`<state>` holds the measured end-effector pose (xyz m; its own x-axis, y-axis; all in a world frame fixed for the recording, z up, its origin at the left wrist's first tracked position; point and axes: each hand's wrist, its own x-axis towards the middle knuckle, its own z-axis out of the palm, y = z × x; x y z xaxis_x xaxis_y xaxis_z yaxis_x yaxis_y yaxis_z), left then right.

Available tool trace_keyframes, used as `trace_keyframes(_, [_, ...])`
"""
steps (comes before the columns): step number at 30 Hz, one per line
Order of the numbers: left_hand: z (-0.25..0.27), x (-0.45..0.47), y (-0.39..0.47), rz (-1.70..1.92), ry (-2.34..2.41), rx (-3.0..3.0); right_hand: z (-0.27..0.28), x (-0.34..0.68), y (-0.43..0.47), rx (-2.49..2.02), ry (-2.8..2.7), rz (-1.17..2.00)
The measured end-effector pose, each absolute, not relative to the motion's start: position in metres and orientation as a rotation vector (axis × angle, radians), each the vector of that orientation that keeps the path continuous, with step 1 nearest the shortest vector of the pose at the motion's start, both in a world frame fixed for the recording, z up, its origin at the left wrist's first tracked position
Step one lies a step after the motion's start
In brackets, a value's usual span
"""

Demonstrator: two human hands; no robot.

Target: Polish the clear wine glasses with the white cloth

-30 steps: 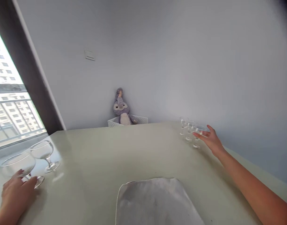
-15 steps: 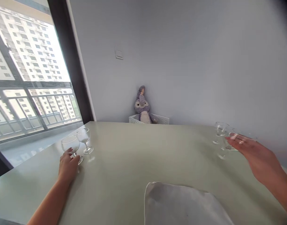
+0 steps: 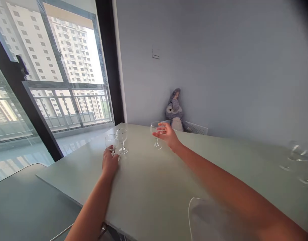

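Note:
My left hand [image 3: 110, 161] is closed around the lower part of a clear stemmed wine glass [image 3: 111, 140], which stands upright on the left of the table. A second wine glass [image 3: 122, 137] is just behind and to the right of it. Reaching across from the right, my right hand [image 3: 168, 135] grips the bowl of another wine glass [image 3: 156, 142]. That glass is roughly upright over the far middle of the table; I cannot tell whether its foot touches the surface. More wine glasses [image 3: 296, 155] stand blurred at the far right, partly out of view.
The pale table [image 3: 143, 187] has a left edge beside a grey surface [image 3: 30, 197]. A light grey cloth [image 3: 211, 221] lies at the front, partly under my right forearm. Behind the table, a plush toy [image 3: 176, 113] sits in a white basket [image 3: 199, 129] against the wall.
My right hand has moved from the far right to the left-middle, bringing a wine glass with it. My left hand stays at its glass. The view has turned left.

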<state>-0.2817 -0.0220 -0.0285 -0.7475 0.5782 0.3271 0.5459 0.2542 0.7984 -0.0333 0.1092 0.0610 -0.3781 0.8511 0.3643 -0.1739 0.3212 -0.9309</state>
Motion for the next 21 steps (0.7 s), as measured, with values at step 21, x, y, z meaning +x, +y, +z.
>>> trace_keyframes(21, [-0.029, -0.272, -0.021, 1.597, 2.432, 1.07, 0.027, -0.198, 0.125, -0.699, -1.542, 1.534])
